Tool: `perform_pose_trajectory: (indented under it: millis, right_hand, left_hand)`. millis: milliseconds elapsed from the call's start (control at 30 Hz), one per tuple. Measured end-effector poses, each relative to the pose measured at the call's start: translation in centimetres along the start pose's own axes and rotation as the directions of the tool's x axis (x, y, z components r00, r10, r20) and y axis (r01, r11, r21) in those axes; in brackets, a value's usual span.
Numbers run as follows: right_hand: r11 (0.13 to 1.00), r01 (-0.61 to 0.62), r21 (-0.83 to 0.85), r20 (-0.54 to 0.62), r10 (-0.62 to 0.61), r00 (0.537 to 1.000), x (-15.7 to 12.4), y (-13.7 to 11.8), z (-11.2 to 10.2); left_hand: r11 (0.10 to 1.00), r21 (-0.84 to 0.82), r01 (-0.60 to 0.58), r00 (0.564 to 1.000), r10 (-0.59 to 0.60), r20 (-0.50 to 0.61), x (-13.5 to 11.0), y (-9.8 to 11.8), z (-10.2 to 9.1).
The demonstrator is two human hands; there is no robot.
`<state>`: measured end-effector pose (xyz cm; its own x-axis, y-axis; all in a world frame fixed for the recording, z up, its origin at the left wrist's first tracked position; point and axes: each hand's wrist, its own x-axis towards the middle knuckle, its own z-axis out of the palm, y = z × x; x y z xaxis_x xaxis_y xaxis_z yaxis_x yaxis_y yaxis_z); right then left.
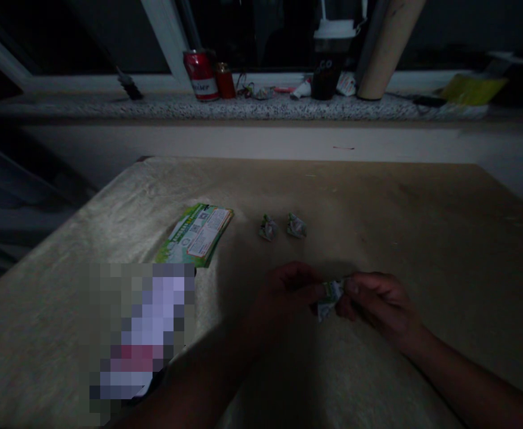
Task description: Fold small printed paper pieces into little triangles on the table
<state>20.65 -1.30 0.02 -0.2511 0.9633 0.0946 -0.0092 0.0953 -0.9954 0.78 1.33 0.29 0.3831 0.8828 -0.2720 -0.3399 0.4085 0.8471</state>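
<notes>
Both of my hands meet low over the table, right of the middle, pinching a small folded paper [331, 292] printed in green and white. My left hand [290, 289] grips its left side, and my right hand [380, 304] has its upper right edge between thumb and fingers. Part of the paper hangs down between them. Beyond my hands, two similar folded papers [268, 227] lie side by side on the table [377, 208]. To the left rests a small stack of green printed leaflets [198, 232]. My fingertips partly hide the held paper, and the light is dim.
A blurred-out, long pale object [154, 328] lies near my left forearm. Behind the table runs a granite windowsill [154, 110] with a red can [201, 75], an orange container [225, 80], a dark lidded cup [328, 62], a cardboard tube [389, 50] and a yellow item [473, 89].
</notes>
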Motion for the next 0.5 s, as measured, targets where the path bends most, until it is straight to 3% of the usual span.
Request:
perform_pose_trajectory:
  millis: [67, 133, 233, 367, 433, 500]
  right_hand:
    - [0.991, 0.097, -0.091, -0.086, -0.104, 0.991, 0.0, 0.1, 0.0]
    - [0.929, 0.248, -0.274, -0.126, -0.291, 0.948, 0.0, 0.1, 0.1]
    - [0.714, 0.43, -0.553, -0.008, -0.52, 0.854, 0.0, -0.2, 0.0]
    - [0.479, 0.537, -0.695, 0.149, -0.634, 0.759, 0.1, -0.9, -0.1]
    - [0.409, 0.593, -0.694, 0.228, -0.656, 0.719, 0.2, -1.1, -0.1]
    - [0.397, 0.639, -0.659, 0.274, -0.664, 0.696, 0.5, -1.1, -0.1]
  left_hand:
    - [1.0, -0.014, -0.019, 1.0, 0.018, -0.013, 0.1, -0.1, -0.1]
    - [0.999, -0.028, -0.045, 0.999, 0.044, -0.029, 0.1, -0.1, -0.2]
    - [0.997, -0.063, -0.041, 0.999, 0.04, -0.023, 0.0, 0.0, -0.2]
    - [0.996, -0.092, 0.006, 1.0, -0.008, -0.019, -0.2, 0.2, 0.1]
    - [0.994, -0.106, 0.035, 0.999, -0.037, -0.026, -0.2, 0.2, 0.1]
    - [0.992, -0.111, 0.056, 0.998, -0.059, -0.021, -0.1, 0.1, 0.0]
